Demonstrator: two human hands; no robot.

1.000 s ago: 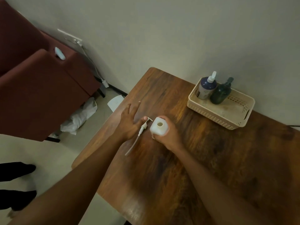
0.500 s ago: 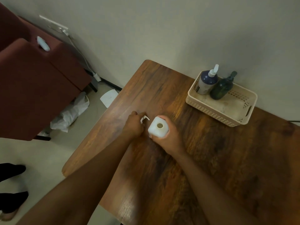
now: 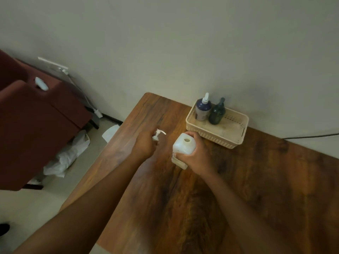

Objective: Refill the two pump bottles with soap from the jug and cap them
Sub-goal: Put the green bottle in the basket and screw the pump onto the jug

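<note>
A white square bottle [image 3: 182,150] with an open round neck stands on the wooden table [image 3: 256,180]; my right hand [image 3: 197,156] grips its right side. My left hand [image 3: 145,143] is closed on a white pump head [image 3: 158,134], held just left of the bottle with the nozzle pointing right; its tube is hidden. At the back, a dark blue pump bottle [image 3: 202,109] with a white pump and a dark green pump bottle [image 3: 217,112] stand in a cream basket [image 3: 229,136]. No jug is in view.
The basket sits against the wall at the table's far edge. A dark red padded couch [image 3: 36,121] stands to the left, with white bags [image 3: 67,154] and paper on the floor beside it. A cable [image 3: 310,136] runs along the wall at right.
My left hand has closed on the pump head and lifted it off the table. The right hand keeps its hold on the white bottle. The camera has tilted up.
</note>
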